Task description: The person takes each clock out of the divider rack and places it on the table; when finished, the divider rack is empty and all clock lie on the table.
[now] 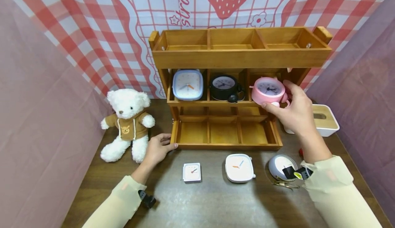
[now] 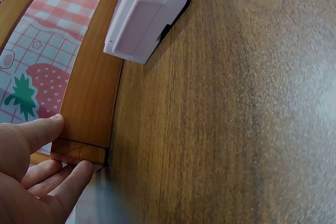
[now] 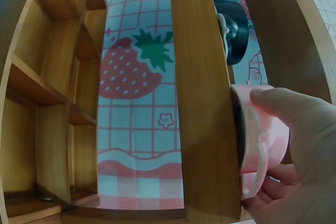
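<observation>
A wooden tiered shelf [image 1: 240,59] stands at the back of the table. My right hand [image 1: 293,109] grips a pink alarm clock [image 1: 268,90] in the right compartment of the middle tier; in the right wrist view, the thumb is on one side of the clock [image 3: 257,129] and the fingers are at its handle side. A black alarm clock [image 1: 223,87] sits in the middle compartment and a blue clock [image 1: 187,84] in the left one. My left hand [image 1: 158,149] pinches the lower tier's front left corner, thumb and fingers on either side of the wood [image 2: 86,103] in the left wrist view.
A small white square clock [image 1: 192,172] and a rounded white clock [image 1: 239,168] lie in front of the shelf. A grey round object [image 1: 276,166] and glasses [image 1: 285,185] are near the right sleeve. A teddy bear [image 1: 126,125] sits left; a white box with a wooden lid [image 1: 328,128] stands right.
</observation>
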